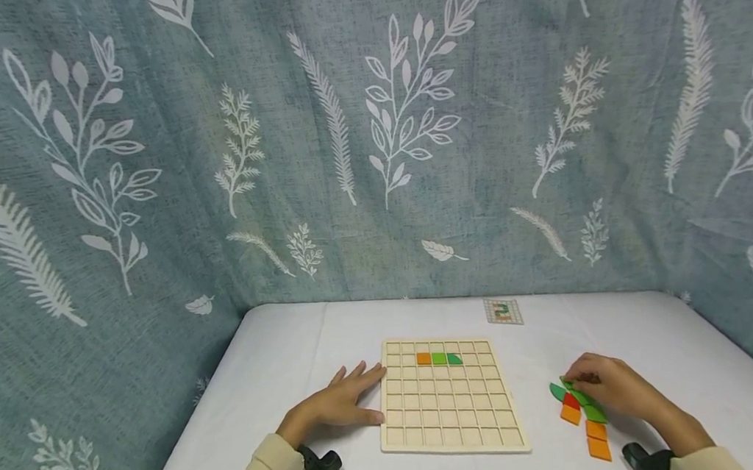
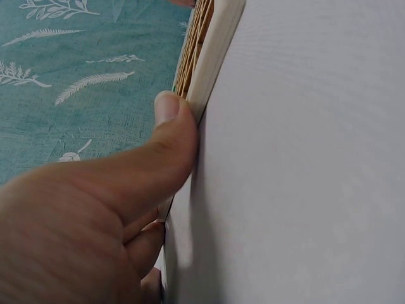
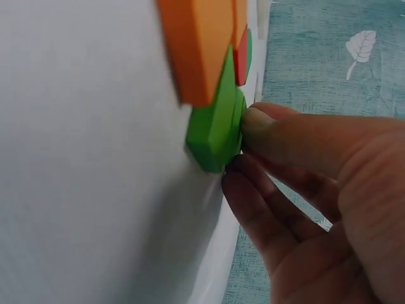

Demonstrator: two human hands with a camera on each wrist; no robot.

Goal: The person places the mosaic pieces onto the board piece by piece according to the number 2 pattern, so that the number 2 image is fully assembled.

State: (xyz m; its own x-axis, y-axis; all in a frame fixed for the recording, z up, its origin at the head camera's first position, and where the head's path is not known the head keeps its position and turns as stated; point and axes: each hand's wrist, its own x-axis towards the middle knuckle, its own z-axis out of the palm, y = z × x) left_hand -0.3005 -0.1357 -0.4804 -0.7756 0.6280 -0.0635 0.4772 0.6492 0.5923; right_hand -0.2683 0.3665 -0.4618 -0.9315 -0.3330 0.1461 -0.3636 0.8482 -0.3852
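Left hand (image 1: pixel 345 403), fingers spread, touching board (image 1: pixel 448 414) from left, right hand (image 1: pixel 609 384) pinching green tile (image 3: pixel 236 123), orange tiles (image 1: pixel 599 449) nearer, red tile (image 1: pixel 571 401) at left

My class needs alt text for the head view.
A person's right hand pinches a green tile among loose coloured tiles on a white table; the left hand touches a pale grid board holding three tiles: orange, light green and dark green.

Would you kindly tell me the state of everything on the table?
Grid board: flat, mostly unfilled.
Three tiles: set side by side in the board.
Patterned card: flat, beyond the board.
Loose orange tiles: lying right of the board.
Red tile: loose, beside an orange one.
Left hand: touching the board's edge.
Right hand: pinching among loose green tiles.
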